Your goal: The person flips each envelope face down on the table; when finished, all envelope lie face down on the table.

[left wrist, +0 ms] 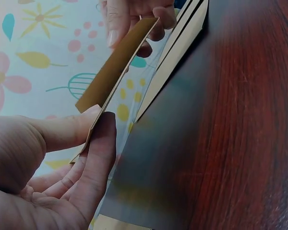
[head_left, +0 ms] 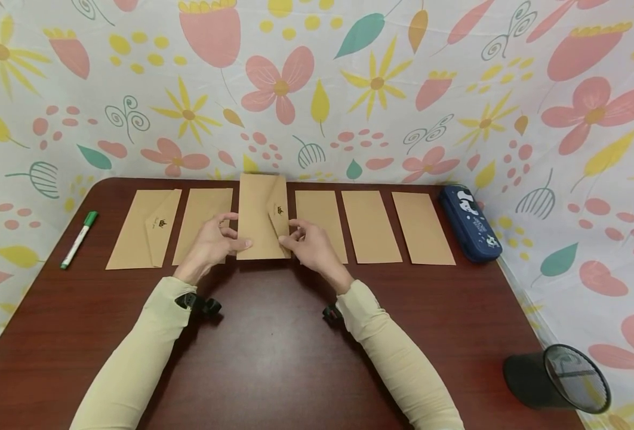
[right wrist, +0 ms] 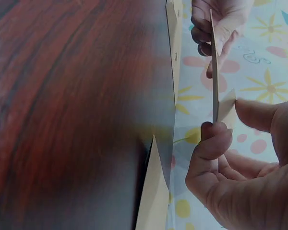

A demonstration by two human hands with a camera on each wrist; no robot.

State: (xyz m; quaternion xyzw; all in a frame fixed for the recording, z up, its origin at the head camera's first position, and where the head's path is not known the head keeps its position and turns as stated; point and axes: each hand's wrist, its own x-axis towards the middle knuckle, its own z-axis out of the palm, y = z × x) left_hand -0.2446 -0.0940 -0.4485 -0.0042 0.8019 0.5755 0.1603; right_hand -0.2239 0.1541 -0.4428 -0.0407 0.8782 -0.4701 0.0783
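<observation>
A brown paper envelope point(head_left: 255, 221) is held up off the table between both hands, its flap point(right wrist: 226, 106) standing partly raised on the right side with a small dark crown print. My left hand point(head_left: 212, 242) pinches its left edge, thumb on the near face and fingers behind, as the left wrist view shows. At the flap side, my right hand point(head_left: 313, 245) has its thumb against the flap and a curled index finger at the envelope's edge. In the row behind lie a flap-side-up envelope point(head_left: 134, 239) and a plain one point(head_left: 204, 203) to the left.
Three plain envelopes point(head_left: 371, 230) continue the row to the right. A dark blue pencil case point(head_left: 470, 224) sits at its end. On the far left lies a green-capped marker point(head_left: 79, 239). A black mesh cup point(head_left: 532, 382) is at the table's right edge; patterned cloth point(head_left: 317, 89) hangs behind.
</observation>
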